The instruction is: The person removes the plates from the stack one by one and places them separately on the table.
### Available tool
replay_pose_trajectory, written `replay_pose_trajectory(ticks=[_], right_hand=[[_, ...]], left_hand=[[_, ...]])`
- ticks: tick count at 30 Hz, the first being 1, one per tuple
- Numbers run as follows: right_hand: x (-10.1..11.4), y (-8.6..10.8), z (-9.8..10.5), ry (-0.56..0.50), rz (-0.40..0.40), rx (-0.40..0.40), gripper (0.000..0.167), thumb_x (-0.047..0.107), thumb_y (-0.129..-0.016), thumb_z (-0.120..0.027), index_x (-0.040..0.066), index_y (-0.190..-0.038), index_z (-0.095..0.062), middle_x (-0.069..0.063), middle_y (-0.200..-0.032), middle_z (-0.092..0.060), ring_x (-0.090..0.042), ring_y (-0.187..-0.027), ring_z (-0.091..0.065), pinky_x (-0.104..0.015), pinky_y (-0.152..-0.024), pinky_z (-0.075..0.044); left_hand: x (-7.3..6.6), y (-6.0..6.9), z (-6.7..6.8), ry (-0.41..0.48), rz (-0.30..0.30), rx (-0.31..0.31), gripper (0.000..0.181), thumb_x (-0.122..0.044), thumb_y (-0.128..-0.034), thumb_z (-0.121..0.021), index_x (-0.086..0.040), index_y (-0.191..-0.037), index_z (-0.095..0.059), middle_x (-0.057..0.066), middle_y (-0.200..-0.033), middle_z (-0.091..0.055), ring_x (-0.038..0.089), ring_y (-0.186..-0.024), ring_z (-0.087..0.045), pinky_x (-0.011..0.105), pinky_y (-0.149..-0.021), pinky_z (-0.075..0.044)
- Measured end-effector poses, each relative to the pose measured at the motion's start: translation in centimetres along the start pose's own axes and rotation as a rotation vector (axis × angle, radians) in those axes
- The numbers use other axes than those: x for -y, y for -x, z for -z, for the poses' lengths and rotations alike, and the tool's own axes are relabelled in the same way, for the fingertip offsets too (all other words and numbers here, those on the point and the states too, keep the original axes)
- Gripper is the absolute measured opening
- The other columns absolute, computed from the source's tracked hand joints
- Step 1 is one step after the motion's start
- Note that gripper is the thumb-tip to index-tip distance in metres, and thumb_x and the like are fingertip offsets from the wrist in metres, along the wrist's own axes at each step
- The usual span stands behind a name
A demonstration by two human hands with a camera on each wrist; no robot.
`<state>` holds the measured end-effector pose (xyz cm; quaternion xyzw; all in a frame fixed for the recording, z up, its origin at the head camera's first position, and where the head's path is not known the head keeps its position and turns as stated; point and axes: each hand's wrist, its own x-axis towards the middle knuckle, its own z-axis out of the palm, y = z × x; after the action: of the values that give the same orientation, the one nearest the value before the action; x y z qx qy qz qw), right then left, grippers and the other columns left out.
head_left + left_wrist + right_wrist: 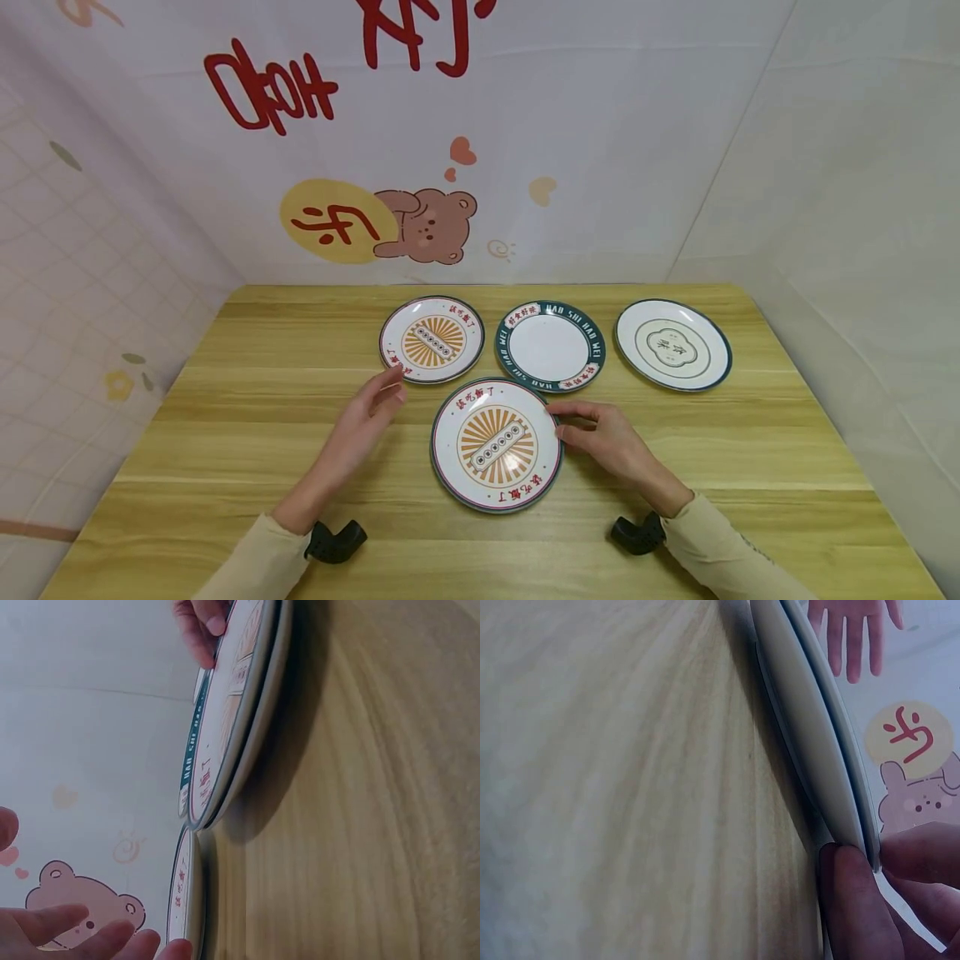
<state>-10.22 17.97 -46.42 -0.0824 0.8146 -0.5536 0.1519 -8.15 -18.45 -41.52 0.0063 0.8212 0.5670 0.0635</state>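
A white plate (497, 446) with an orange sunburst and red lettering lies near the middle of the table. The left wrist view shows it stacked on a second plate (259, 720). My right hand (603, 433) pinches the right rim of the stack; in the right wrist view the thumb (855, 900) sits at the edge and a finger lies over the upper rim. My left hand (367, 412) hovers left of the stack with its fingers extended, holding nothing. Just beyond its fingertips is a smaller sunburst plate (432, 340).
Behind the stack lies a plate with a dark green lettered rim (550, 346). Farther right is a white plate with a thin dark rim (673, 344). The wooden table (750, 467) ends at a printed cloth wall (585, 125) behind and at both sides.
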Motion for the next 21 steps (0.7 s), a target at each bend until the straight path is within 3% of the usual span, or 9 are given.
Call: replay_pose_trajectory(ticks=[7,14,21], right_hand=[[0.2,0.1,0.0,-0.009,-0.001,-0.001,0.032,0.006,-0.096,-0.072,0.002,-0.127,-0.072,-0.016,-0.131,-0.068,-0.026,-0.117,-0.065,-0.022,-0.087,-0.056],[0.5,0.4,0.1,-0.027,0.008,0.008,0.033,0.007,-0.096,-0.072,-0.001,-0.129,-0.07,-0.018,-0.133,-0.066,-0.03,-0.119,-0.064,-0.023,-0.088,-0.056],[0.6,0.4,0.0,-0.054,0.01,0.011,0.034,0.007,-0.096,-0.072,-0.002,-0.129,-0.069,-0.019,-0.133,-0.066,-0.031,-0.119,-0.064,-0.024,-0.087,-0.056]], left_hand=[[0.6,0.5,-1.1,-0.074,-0.005,0.022,0.06,-0.021,-0.1049,-0.061,0.0,-0.156,-0.039,0.021,-0.154,-0.046,0.039,-0.138,-0.049,0.051,-0.113,-0.043],[0.8,0.8,-2.0,-0.17,0.036,0.07,0.07,-0.022,-0.0985,-0.071,0.0,-0.156,-0.039,0.018,-0.141,-0.054,0.031,-0.123,-0.06,0.05,-0.107,-0.048],[0.6,1.0,-2.5,-0.164,0.071,0.122,0.075,-0.021,-0.0934,-0.078,0.0,-0.156,-0.04,0.016,-0.133,-0.056,0.024,-0.111,-0.063,0.038,-0.091,-0.056]])
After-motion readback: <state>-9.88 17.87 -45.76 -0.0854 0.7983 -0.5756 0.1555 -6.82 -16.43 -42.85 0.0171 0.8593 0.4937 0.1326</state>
